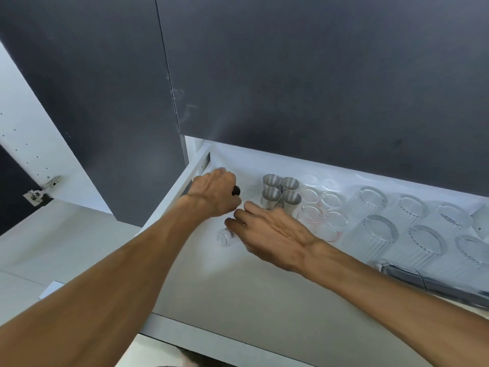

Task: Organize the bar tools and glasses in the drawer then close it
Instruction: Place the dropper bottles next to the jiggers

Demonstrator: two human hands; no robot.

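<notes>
The white drawer point(195, 292) stands pulled out below dark cabinet fronts. My left hand point(214, 193) is closed around a small dark-tipped tool point(236, 191) near the drawer's left wall. My right hand point(267, 231) reaches in beside it, fingers on a small clear glass point(225, 237) lying on its side. Behind my hands stand several steel shot cups point(280, 194), then small clear glasses point(321, 210), then ribbed tumblers point(412, 229) turned upside down in rows to the right.
A grey metal tool point(434, 283) lies along the drawer's front right. Dark cabinet doors point(291, 75) hang close above the drawer. An open door with a hinge point(42, 190) is at the left.
</notes>
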